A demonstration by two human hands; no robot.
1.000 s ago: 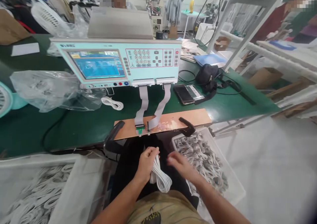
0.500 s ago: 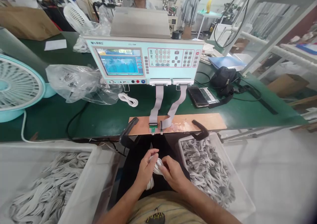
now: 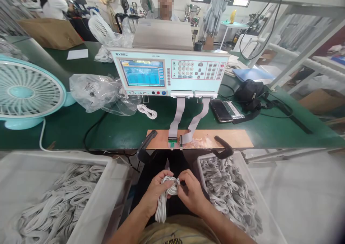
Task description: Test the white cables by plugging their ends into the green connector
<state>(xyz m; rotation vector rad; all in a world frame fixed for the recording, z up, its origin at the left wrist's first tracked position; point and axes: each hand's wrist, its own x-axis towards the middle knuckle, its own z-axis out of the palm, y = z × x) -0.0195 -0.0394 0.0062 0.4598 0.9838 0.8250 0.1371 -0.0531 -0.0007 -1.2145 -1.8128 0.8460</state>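
Observation:
In front of my lap is a coiled white cable [image 3: 161, 208], with its longer loops hanging down to the left. My left hand [image 3: 155, 189] is closed round the upper part of the coil, thumb laid across it. The fingers of my right hand [image 3: 191, 191] pinch the coil's right side, where a short piece of the cable sticks up; the fingertips are partly hidden. Beyond the hands, two grey ribbon cables [image 3: 180, 116] run from a tester [image 3: 199, 87] with a lit screen to small connector boards [image 3: 173, 143] on a wooden strip [image 3: 231, 139].
White bins of coiled cables stand left [image 3: 99, 161] and right [image 3: 265, 215] of my legs. Black clamps [image 3: 147, 145] grip the strip at the green table's [image 3: 121, 132] edge. A loose cable coil [image 3: 147, 111], a fan [image 3: 25, 91], a plastic bag [image 3: 91, 93] and a phone [image 3: 221, 111] lie about. A person sits behind the tester.
The view has shifted, so the table appears farther right and lower. Both hands have turned the coil, and more of its loops now show between and below them.

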